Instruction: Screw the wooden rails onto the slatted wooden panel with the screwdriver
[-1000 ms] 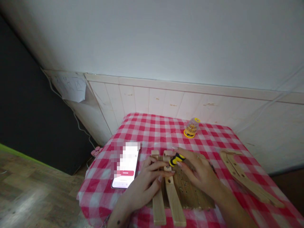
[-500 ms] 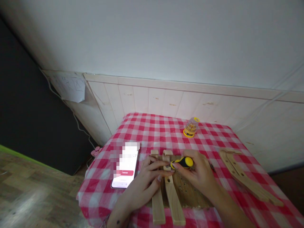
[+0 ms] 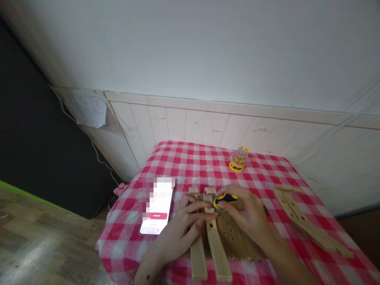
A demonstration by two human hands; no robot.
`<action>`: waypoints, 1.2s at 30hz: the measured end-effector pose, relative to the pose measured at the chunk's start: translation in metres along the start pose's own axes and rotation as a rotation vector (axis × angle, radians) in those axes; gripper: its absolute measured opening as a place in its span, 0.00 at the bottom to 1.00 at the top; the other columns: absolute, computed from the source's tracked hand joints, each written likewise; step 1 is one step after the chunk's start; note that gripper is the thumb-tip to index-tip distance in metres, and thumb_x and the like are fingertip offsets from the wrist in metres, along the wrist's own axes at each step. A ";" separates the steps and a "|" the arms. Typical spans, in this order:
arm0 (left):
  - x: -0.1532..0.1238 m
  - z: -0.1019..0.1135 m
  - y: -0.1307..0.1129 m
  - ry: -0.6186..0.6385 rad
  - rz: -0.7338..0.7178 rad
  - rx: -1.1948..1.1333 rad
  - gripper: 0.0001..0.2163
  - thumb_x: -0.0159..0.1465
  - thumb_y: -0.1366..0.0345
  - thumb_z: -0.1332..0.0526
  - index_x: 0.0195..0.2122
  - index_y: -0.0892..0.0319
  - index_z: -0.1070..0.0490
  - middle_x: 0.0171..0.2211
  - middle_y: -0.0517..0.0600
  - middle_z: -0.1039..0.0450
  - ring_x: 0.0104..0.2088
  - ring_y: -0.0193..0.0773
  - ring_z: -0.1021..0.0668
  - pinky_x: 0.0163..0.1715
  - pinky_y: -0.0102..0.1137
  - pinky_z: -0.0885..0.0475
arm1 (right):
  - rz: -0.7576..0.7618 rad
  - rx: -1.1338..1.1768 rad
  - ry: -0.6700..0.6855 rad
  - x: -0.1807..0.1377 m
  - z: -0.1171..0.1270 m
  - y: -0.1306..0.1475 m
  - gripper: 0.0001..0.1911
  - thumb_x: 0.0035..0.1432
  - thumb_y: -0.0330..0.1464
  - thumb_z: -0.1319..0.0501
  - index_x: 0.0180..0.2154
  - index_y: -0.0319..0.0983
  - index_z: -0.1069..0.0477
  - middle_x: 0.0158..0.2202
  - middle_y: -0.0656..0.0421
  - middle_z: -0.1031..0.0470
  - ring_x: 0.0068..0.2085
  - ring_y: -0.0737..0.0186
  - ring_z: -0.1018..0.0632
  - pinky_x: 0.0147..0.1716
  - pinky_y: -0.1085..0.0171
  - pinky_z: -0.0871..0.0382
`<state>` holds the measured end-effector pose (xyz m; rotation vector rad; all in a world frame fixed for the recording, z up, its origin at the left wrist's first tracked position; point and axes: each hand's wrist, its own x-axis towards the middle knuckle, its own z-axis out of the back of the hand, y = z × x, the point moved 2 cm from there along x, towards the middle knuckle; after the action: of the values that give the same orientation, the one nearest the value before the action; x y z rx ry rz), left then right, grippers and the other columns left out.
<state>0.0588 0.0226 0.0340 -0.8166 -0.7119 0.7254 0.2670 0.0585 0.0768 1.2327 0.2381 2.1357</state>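
My right hand point(image 3: 247, 206) is closed around a yellow-and-black screwdriver point(image 3: 227, 199), which tilts with its front end pointing left toward a curved wooden piece point(image 3: 219, 253). My fingers partly cover its handle. Across that piece and a second wooden piece point(image 3: 198, 259) beside it lies my left hand point(image 3: 187, 223). Its fingers are stretched out and slightly apart, with their tips close to the screwdriver's front end. A dark hole shows in the nearer part of the right piece. Both pieces rest on a brown wooden board point(image 3: 237, 241) marked with small holes.
A lit phone point(image 3: 157, 209) lies left of my left hand. Toward the back stands a clear, yellow-based case of bits point(image 3: 238, 159). More curved wooden pieces point(image 3: 311, 225) lie at the right on the red-checked tablecloth point(image 3: 190, 158). A panelled wall point(image 3: 196, 122) borders the table's far side.
My right hand has turned with the screwdriver, so its yellow handle end is now mostly hidden behind the fingers. My left hand and the wooden pieces have hardly moved.
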 end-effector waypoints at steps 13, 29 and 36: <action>-0.001 -0.001 0.003 -0.015 -0.014 0.014 0.21 0.75 0.70 0.50 0.61 0.49 0.25 0.62 0.51 0.28 0.62 0.48 0.34 0.65 0.47 0.40 | 0.097 -0.016 0.234 0.016 0.027 0.008 0.25 0.73 0.30 0.44 0.67 0.49 0.35 0.49 0.56 0.14 0.43 0.59 0.12 0.40 0.66 0.17; -0.002 -0.003 0.004 -0.036 -0.036 0.015 0.20 0.75 0.70 0.49 0.61 0.48 0.24 0.62 0.50 0.29 0.62 0.48 0.35 0.65 0.46 0.38 | -0.042 -0.011 0.010 0.004 0.001 0.004 0.07 0.71 0.34 0.40 0.48 0.44 0.28 0.36 0.57 0.14 0.35 0.57 0.14 0.35 0.62 0.19; -0.004 -0.005 0.003 -0.072 -0.044 0.026 0.21 0.76 0.72 0.50 0.62 0.46 0.26 0.63 0.48 0.30 0.63 0.46 0.36 0.66 0.43 0.38 | 0.085 0.027 0.115 0.006 0.006 0.005 0.18 0.74 0.38 0.45 0.62 0.50 0.31 0.47 0.54 0.14 0.45 0.56 0.14 0.43 0.61 0.19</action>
<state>0.0595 0.0196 0.0278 -0.7524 -0.7814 0.7257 0.2681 0.0569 0.0866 1.1558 0.2693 2.2871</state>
